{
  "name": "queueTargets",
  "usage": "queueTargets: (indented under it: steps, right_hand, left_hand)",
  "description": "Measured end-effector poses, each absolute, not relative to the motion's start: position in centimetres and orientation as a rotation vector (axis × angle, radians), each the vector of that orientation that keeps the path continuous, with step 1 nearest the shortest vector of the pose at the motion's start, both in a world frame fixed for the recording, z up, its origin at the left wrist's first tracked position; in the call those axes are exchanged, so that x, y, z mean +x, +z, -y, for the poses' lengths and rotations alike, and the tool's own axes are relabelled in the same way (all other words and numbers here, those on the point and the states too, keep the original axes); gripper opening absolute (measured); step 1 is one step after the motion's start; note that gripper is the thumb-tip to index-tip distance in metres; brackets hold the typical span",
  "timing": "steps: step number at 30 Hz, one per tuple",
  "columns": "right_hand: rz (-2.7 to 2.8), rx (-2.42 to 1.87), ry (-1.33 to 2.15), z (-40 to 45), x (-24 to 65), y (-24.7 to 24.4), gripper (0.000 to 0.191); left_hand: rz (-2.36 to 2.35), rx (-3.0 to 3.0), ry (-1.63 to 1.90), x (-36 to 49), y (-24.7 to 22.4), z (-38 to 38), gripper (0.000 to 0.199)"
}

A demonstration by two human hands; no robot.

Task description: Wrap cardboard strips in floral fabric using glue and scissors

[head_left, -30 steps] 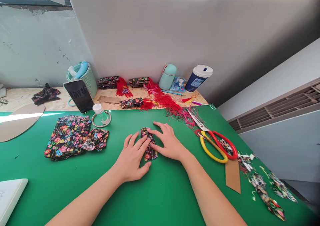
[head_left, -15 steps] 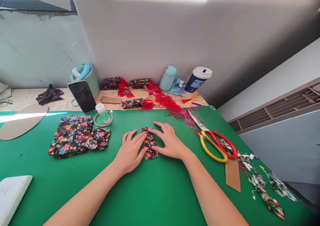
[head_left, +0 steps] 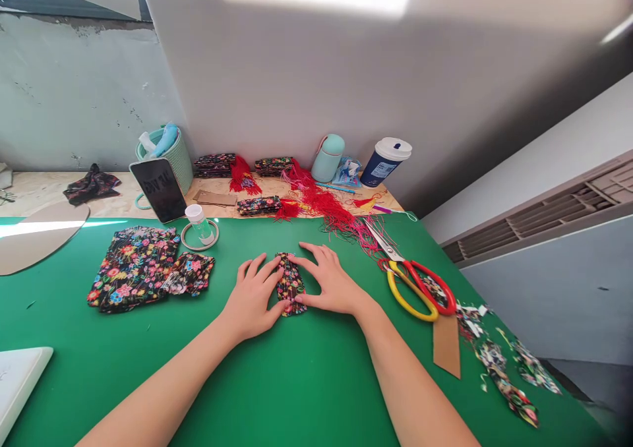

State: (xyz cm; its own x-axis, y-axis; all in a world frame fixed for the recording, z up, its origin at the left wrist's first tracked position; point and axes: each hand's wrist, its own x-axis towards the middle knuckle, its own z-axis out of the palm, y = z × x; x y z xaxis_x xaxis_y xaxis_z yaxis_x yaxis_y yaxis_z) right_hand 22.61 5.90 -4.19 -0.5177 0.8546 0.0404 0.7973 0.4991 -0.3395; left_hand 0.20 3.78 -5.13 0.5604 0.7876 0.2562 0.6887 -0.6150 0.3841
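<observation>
A small folded strip of black floral fabric (head_left: 291,282) lies upright on the green mat between my hands. My left hand (head_left: 253,300) rests flat with spread fingers, its fingertips and thumb on the strip's left edge. From the other side, my right hand (head_left: 329,281) touches the right edge with index finger and thumb, fingers apart. To the left lie a larger folded floral cloth (head_left: 136,269) and a smaller crumpled piece (head_left: 190,274).
Red-and-yellow scissors (head_left: 413,282) lie to the right, beside a cardboard piece (head_left: 446,345) and fabric scraps (head_left: 504,374). Behind are a phone (head_left: 158,190), a small bottle (head_left: 199,223), a ring (head_left: 213,237), red tassels (head_left: 321,200), a flask (head_left: 328,159) and a cup (head_left: 386,162).
The whole view has shifted slightly, moving objects a little to the left. My right thumb has moved a little further onto the strip; both hands remain at its edges.
</observation>
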Motion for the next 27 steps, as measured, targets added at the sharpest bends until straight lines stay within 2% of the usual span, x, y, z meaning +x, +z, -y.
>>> queueTargets:
  steps: [8, 16, 18, 20, 23, 27]
  right_hand:
    - [2.541, -1.417, 0.424, -5.9, 22.7, -4.1, 0.075]
    - [2.466, -1.408, 0.357, -5.4, 22.0, -4.2, 0.079]
    - [2.299, -1.426, 0.24, -5.3, 22.4, -3.6, 0.07]
    - [2.006, -1.535, 0.077, -5.7, 24.4, -2.5, 0.052]
    - [1.417, -1.946, -0.115, -7.1, 30.7, -0.6, 0.03]
    - [1.21, -2.183, -0.08, -9.6, 39.8, 0.8, 0.024]
  left_hand:
    - [-1.247, 2.566, 0.549, 0.2, -5.0, -3.7, 0.057]
    - [-1.285, 2.552, 0.497, 0.3, -4.8, -3.6, 0.057]
    - [-1.29, 2.553, 0.487, 0.3, -4.8, -3.6, 0.057]
    - [-1.287, 2.552, 0.476, 0.3, -4.7, -3.6, 0.057]
    - [-1.289, 2.54, 0.469, 0.4, -4.6, -3.6, 0.058]
    - [-1.294, 2.535, 0.461, 0.4, -4.5, -3.6, 0.056]
